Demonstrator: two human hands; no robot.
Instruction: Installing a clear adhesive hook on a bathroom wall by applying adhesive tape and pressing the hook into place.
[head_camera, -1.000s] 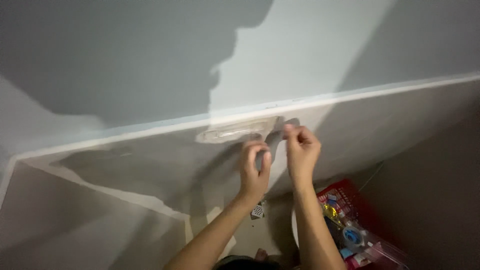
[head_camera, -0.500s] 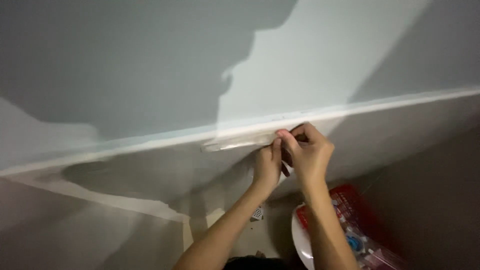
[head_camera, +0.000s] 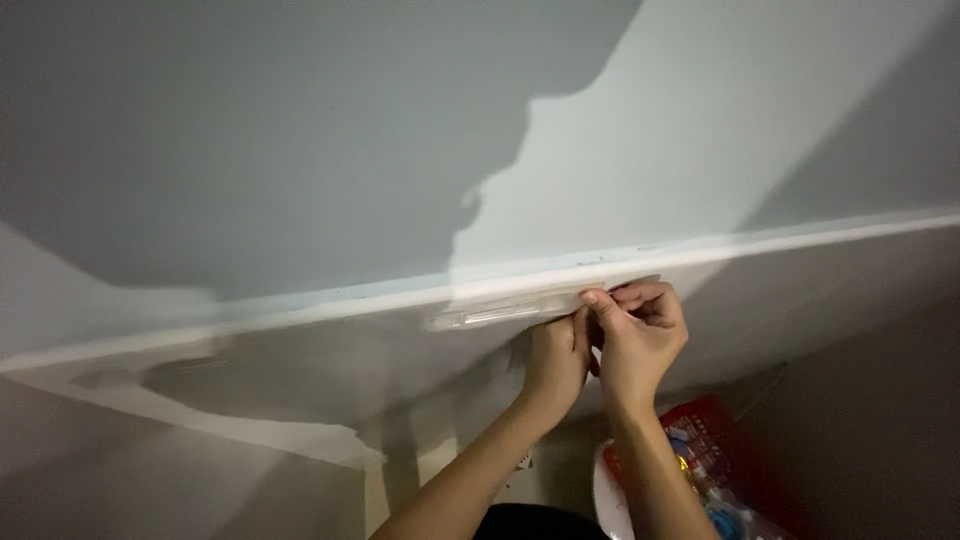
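Note:
A strip of clear glossy tape (head_camera: 500, 312) lies along the wall just under the white border line (head_camera: 330, 300), where the pale blue upper surface meets the grey wall. Both my arms are raised to it. My left hand (head_camera: 553, 362) is closed with its fingertips on the strip's right end. My right hand (head_camera: 642, 335) sits tight against the left hand, thumb and fingers pinched on the same end of the tape. The tape's right tip is hidden behind my fingers.
Patches of light filler (head_camera: 250, 430) run across the grey wall at lower left. Down below, a red basket (head_camera: 715, 445) holds several small colourful items, beside a white rounded object (head_camera: 603, 490). A dark shadow of a head covers the blue surface above.
My hands have risen from below the border line up to it and closed together on the tape's right end. The tape now lies flatter along the line.

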